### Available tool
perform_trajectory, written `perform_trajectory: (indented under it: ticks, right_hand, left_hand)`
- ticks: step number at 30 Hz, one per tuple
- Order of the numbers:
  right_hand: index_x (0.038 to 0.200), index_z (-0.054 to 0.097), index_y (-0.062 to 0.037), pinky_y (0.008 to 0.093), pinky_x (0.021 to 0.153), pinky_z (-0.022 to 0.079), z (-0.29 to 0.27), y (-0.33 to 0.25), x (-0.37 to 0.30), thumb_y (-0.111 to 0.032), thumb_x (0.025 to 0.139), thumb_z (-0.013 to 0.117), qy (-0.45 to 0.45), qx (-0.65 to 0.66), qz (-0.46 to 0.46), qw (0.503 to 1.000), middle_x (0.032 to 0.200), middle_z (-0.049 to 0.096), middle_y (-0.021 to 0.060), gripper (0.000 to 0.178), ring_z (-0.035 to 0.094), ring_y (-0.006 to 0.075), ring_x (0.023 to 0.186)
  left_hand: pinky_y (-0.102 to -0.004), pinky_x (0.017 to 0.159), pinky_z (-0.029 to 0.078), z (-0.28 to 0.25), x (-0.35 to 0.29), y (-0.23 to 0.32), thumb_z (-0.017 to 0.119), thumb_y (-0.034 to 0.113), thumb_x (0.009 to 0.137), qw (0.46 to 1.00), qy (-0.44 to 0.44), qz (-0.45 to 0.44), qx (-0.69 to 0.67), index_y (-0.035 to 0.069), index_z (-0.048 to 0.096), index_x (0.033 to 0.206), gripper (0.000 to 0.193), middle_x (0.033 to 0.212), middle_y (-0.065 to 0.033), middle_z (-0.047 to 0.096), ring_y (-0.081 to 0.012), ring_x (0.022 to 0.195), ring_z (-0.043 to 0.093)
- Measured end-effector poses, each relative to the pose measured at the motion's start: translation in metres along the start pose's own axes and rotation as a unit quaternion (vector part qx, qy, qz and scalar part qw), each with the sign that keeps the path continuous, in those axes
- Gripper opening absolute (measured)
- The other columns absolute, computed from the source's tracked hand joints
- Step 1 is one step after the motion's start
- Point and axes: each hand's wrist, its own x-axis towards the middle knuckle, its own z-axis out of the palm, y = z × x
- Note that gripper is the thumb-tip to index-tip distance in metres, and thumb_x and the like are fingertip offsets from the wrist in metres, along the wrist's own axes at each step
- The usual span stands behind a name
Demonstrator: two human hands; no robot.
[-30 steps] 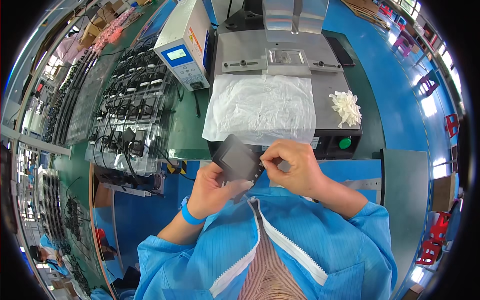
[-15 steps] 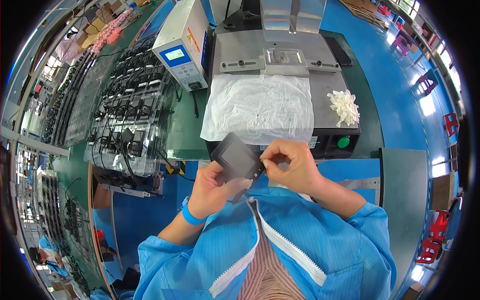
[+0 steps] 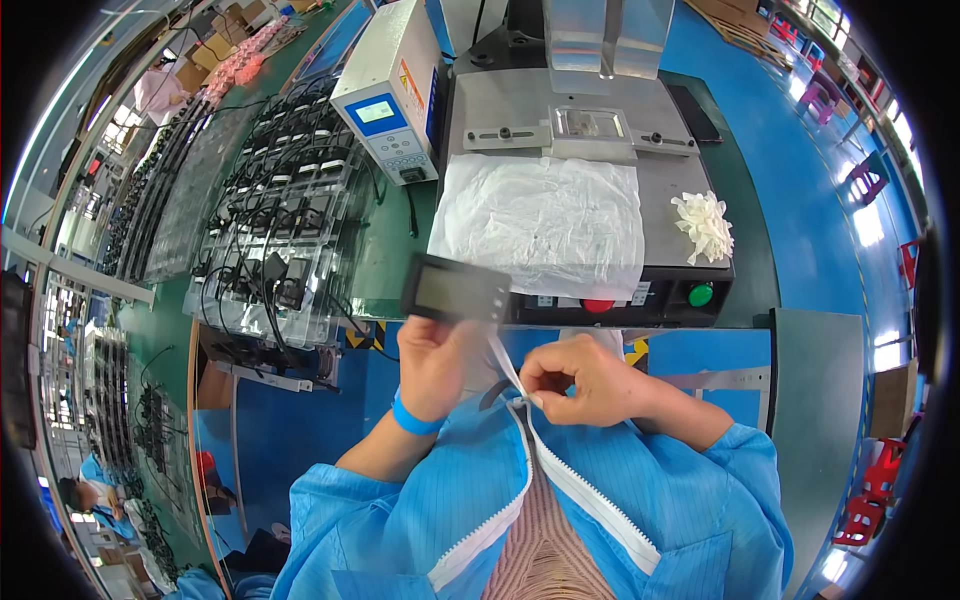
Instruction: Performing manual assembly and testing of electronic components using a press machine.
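In my left hand [image 3: 432,365] is a flat black rectangular device [image 3: 455,288] with a grey window and small marks along one side. The fingers grip it by its lower edge; it is blurred by motion. My right hand [image 3: 580,378] is closed in a pinch on the lower end of a thin white strip [image 3: 506,362]. The strip runs up toward the device, but its upper end is blurred and I cannot tell whether it is still attached. Just beyond the hands a white crumpled cloth [image 3: 540,220] covers the front of a machine bed.
A grey machine bed [image 3: 505,100] carries a small clamped fixture [image 3: 590,124]. A white control box [image 3: 385,95] stands left of it, beside trays of black cabled parts [image 3: 285,215]. Curled white strips [image 3: 703,228] lie heaped at right, above a green button [image 3: 700,294].
My left hand has turned the device from a diamond tilt to nearly level. The right hand has moved down, away from the device's edge, and a white strip now shows stretched between them.
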Motion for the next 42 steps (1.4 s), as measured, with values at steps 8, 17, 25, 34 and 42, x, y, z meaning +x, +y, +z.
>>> perform_trajectory:
  ticks: [8,17,25,34,42]
  right_hand:
    - [0.082,0.062,-0.0029,0.0207,0.056,0.04,-0.042,-0.006,-0.029,0.005,0.073,0.059,0.095,-0.005,0.099,0.991,0.073,0.058,0.0014,0.013,0.047,0.0099,0.061]
    - [0.087,0.062,-0.0026,0.021,0.063,0.039,-0.164,0.031,-0.059,0.005,0.074,0.055,0.432,-0.252,0.035,0.866,0.095,0.056,0.0035,0.017,0.048,0.0109,0.072]
    - [0.081,0.064,-0.0013,0.0245,0.065,0.039,-0.159,0.043,-0.073,-0.001,0.077,0.059,0.437,-0.394,0.009,0.809,0.098,0.054,0.0045,0.007,0.048,0.0148,0.075]
    - [0.074,0.061,0.0006,0.0256,0.063,0.039,-0.176,0.044,-0.07,-0.014,0.08,0.069,0.432,-0.376,0.025,0.819,0.092,0.054,0.0047,0.018,0.047,0.0157,0.073]
    - [0.071,0.057,-0.0011,0.024,0.059,0.038,-0.176,0.018,-0.072,-0.014,0.08,0.072,0.427,-0.431,0.228,0.762,0.074,0.053,0.0016,0.021,0.045,0.0126,0.064]
  left_hand:
    - [-0.0245,0.062,0.047,-0.016,0.017,0.007,0.058,0.0,0.084,0.996,0.06,-0.059,0.006,-0.003,0.058,0.103,0.019,0.083,-0.0139,0.064,-0.0148,0.064,0.055]
    - [-0.0204,0.047,0.04,-0.031,0.017,0.012,0.062,0.012,0.088,0.996,0.029,-0.089,0.006,-0.002,0.056,0.101,0.02,0.078,-0.0156,0.063,-0.0133,0.054,0.053]
    - [-0.0206,0.047,0.042,-0.027,0.012,0.014,0.067,0.017,0.088,0.996,0.0,-0.087,-0.032,-0.002,0.057,0.101,0.025,0.077,-0.0138,0.063,-0.0152,0.056,0.057]
    - [-0.0199,0.044,0.039,-0.023,0.007,0.008,0.062,0.024,0.093,0.996,0.004,-0.083,0.015,-0.001,0.057,0.105,0.029,0.075,-0.0153,0.063,-0.0104,0.05,0.049]
    - [-0.0199,0.046,0.04,-0.029,0.002,0.008,0.061,0.024,0.093,0.997,0.011,-0.077,0.022,-0.001,0.057,0.105,0.028,0.076,-0.0155,0.064,-0.0108,0.05,0.05]
